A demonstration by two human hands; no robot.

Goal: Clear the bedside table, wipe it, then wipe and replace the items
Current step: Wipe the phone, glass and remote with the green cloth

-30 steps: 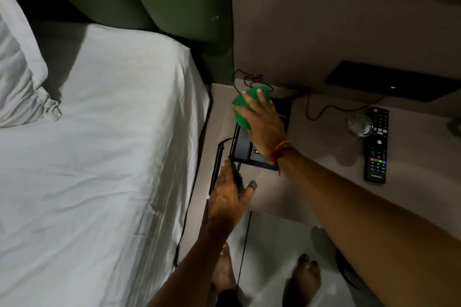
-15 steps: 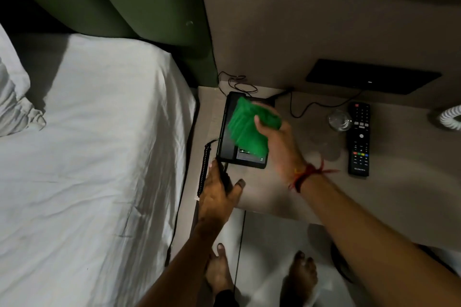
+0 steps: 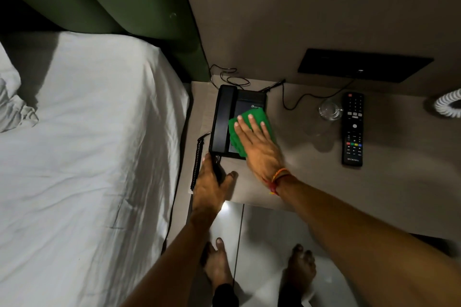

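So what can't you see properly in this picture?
- Head view: telephone keypad, hidden under the green cloth and right hand.
- Remote control button labels, too small.
- White coiled cord, cut off by the right edge.
- Left hand covers the handset's near end.

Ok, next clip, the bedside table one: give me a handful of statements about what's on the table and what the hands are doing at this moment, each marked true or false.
1. The right hand presses a green cloth flat on the telephone. True.
2. The handset is lifted off the telephone. False: it lies in its cradle along the telephone's left side.
3. The left hand rests at the table's front edge, by the telephone's near corner. True.
4. The remote control lies on the bed. False: it lies on the table, right of the glass.
5. The glass stands between the telephone and the remote control. True.
6. The cloth is white. False: it is green.
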